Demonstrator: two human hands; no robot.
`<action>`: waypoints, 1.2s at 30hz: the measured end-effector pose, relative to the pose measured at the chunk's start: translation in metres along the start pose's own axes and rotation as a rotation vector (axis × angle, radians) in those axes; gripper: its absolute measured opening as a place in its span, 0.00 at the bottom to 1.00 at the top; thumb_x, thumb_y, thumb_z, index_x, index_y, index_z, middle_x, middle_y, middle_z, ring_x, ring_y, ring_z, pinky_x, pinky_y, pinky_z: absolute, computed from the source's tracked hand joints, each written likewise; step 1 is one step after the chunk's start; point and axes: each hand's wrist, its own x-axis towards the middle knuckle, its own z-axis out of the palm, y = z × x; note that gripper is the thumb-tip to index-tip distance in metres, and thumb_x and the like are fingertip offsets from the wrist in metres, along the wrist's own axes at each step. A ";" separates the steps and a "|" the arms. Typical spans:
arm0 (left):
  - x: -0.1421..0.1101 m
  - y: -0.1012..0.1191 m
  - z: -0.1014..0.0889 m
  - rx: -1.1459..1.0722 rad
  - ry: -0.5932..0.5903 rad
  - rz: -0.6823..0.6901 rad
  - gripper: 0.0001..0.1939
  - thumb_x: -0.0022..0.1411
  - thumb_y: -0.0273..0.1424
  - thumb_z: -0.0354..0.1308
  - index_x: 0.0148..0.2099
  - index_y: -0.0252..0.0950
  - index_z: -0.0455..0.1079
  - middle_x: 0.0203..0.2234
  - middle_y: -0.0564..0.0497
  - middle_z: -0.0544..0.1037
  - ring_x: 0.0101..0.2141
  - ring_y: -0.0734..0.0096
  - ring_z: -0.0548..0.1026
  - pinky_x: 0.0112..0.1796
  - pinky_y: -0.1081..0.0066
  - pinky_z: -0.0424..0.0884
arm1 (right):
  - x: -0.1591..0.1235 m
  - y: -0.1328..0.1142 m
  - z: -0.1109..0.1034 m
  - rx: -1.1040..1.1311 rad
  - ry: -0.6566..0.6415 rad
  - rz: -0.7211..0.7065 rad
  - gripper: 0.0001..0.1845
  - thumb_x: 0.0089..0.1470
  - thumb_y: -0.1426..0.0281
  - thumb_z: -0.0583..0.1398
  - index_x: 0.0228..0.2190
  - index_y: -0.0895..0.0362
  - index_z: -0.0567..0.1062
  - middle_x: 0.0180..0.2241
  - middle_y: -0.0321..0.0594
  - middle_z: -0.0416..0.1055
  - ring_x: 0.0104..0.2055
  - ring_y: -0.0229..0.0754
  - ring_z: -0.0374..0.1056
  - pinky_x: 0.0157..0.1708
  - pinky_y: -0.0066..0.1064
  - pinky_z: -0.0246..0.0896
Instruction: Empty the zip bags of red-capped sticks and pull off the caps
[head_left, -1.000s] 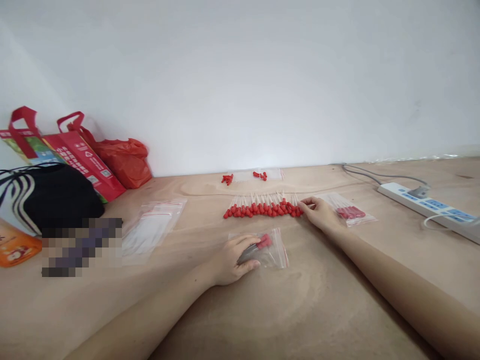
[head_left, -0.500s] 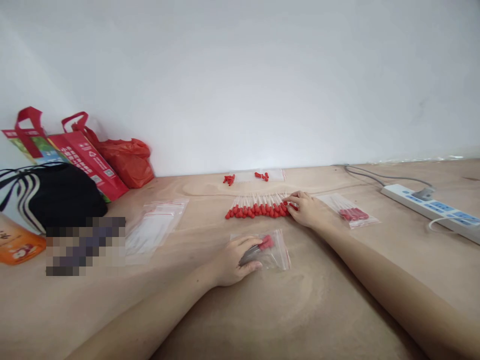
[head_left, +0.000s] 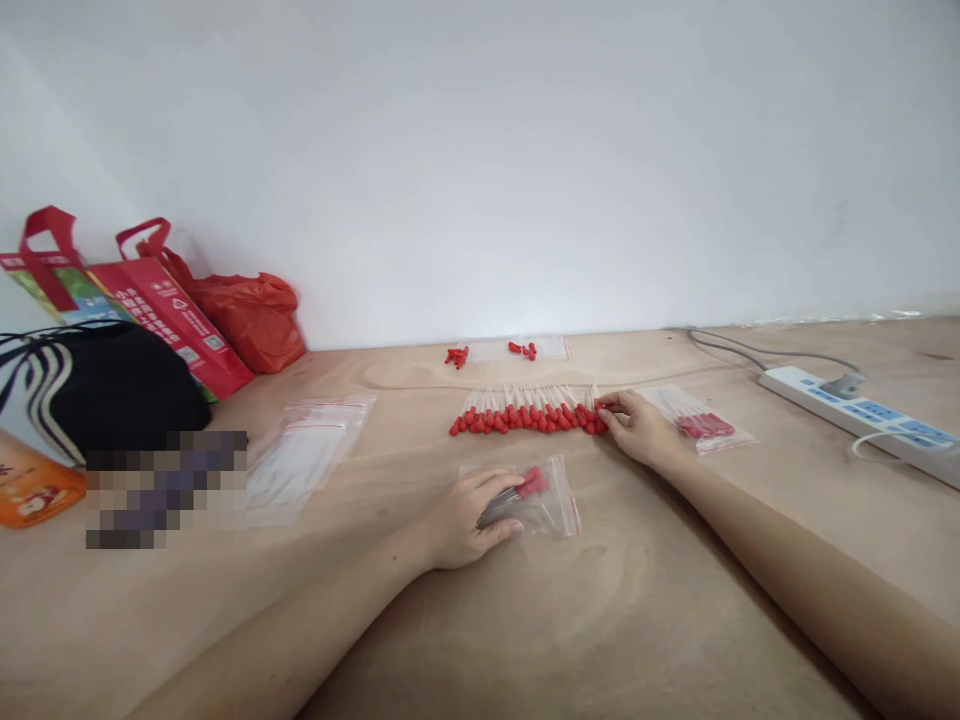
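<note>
Cupping a clear zip bag (head_left: 561,508) with the left hand (head_left: 466,522), thumb and fingers apart, over a bunch of red heads (head_left: 534,481) on dark-looking stems; can't tell whether squeezing or just resting. Reaching with the right hand (head_left: 639,426) to the right end of a row of red-headed sticks (head_left: 525,418), narrow at the fingertips, maybe pinching one, can't say for sure. Find that row on the wooden table (head_left: 525,640), just beyond the bag, heads to the near side, pale stems pointing far. Also got a second zip bag (head_left: 739,438) with similar sticks, just right of the right hand.

Handling-wise, probably super light, with thin stems likely to bend or snap, and smooth heads prone to rolling. Best taken by the red head, with a gentle two-finger pinch. Wouldn't go mid-stem: crowded there, easy to drag a neighbour along. Treat the bag as floppy and slick; press down on bare plastic.
</note>
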 end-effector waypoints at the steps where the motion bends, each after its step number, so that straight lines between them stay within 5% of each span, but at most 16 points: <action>1: 0.000 0.000 0.000 0.000 0.001 0.002 0.22 0.58 0.36 0.53 0.55 0.40 0.56 0.51 0.48 0.66 0.50 0.64 0.64 0.49 0.63 0.61 | -0.002 -0.001 -0.002 -0.009 -0.015 -0.021 0.09 0.47 0.69 0.54 0.32 0.56 0.69 0.34 0.41 0.70 0.34 0.39 0.67 0.39 0.32 0.61; 7: 0.001 0.001 0.000 0.014 -0.018 -0.020 0.22 0.59 0.36 0.52 0.55 0.39 0.56 0.52 0.47 0.65 0.51 0.64 0.63 0.50 0.62 0.60 | -0.003 0.000 -0.011 -0.102 -0.061 -0.119 0.09 0.44 0.69 0.55 0.32 0.54 0.70 0.35 0.39 0.69 0.40 0.41 0.65 0.43 0.34 0.59; 13: 0.001 0.001 -0.001 0.021 -0.023 -0.016 0.22 0.59 0.37 0.52 0.55 0.40 0.56 0.52 0.48 0.65 0.51 0.65 0.63 0.50 0.63 0.60 | -0.007 0.001 -0.013 -0.236 -0.117 -0.089 0.28 0.42 0.55 0.59 0.46 0.51 0.66 0.43 0.43 0.65 0.43 0.46 0.64 0.42 0.37 0.60; 20: 0.000 0.000 0.000 0.034 -0.026 -0.024 0.23 0.59 0.37 0.51 0.56 0.39 0.55 0.53 0.48 0.64 0.52 0.66 0.62 0.51 0.64 0.59 | -0.002 -0.006 -0.009 -0.300 -0.172 -0.195 0.19 0.46 0.57 0.57 0.39 0.53 0.72 0.40 0.43 0.69 0.44 0.46 0.64 0.45 0.38 0.58; 28: 0.000 -0.001 0.000 0.028 -0.017 -0.023 0.23 0.59 0.37 0.52 0.56 0.41 0.55 0.52 0.49 0.64 0.51 0.65 0.63 0.50 0.63 0.60 | 0.005 0.007 -0.009 -0.269 -0.164 -0.195 0.27 0.45 0.54 0.58 0.46 0.52 0.67 0.46 0.42 0.66 0.48 0.47 0.62 0.47 0.41 0.58; 33: 0.000 0.000 0.000 0.028 -0.014 -0.016 0.24 0.59 0.37 0.52 0.56 0.41 0.54 0.53 0.48 0.64 0.52 0.65 0.63 0.50 0.62 0.60 | -0.020 -0.023 -0.011 -0.100 0.080 -0.165 0.18 0.48 0.57 0.56 0.39 0.53 0.69 0.38 0.43 0.69 0.40 0.45 0.65 0.39 0.38 0.61; 36: 0.000 0.001 0.000 0.025 -0.010 -0.018 0.23 0.59 0.37 0.52 0.56 0.40 0.54 0.52 0.48 0.64 0.51 0.64 0.63 0.50 0.62 0.61 | -0.042 -0.048 -0.007 0.078 -0.091 -0.235 0.09 0.51 0.63 0.55 0.27 0.54 0.71 0.27 0.38 0.69 0.31 0.40 0.64 0.34 0.34 0.60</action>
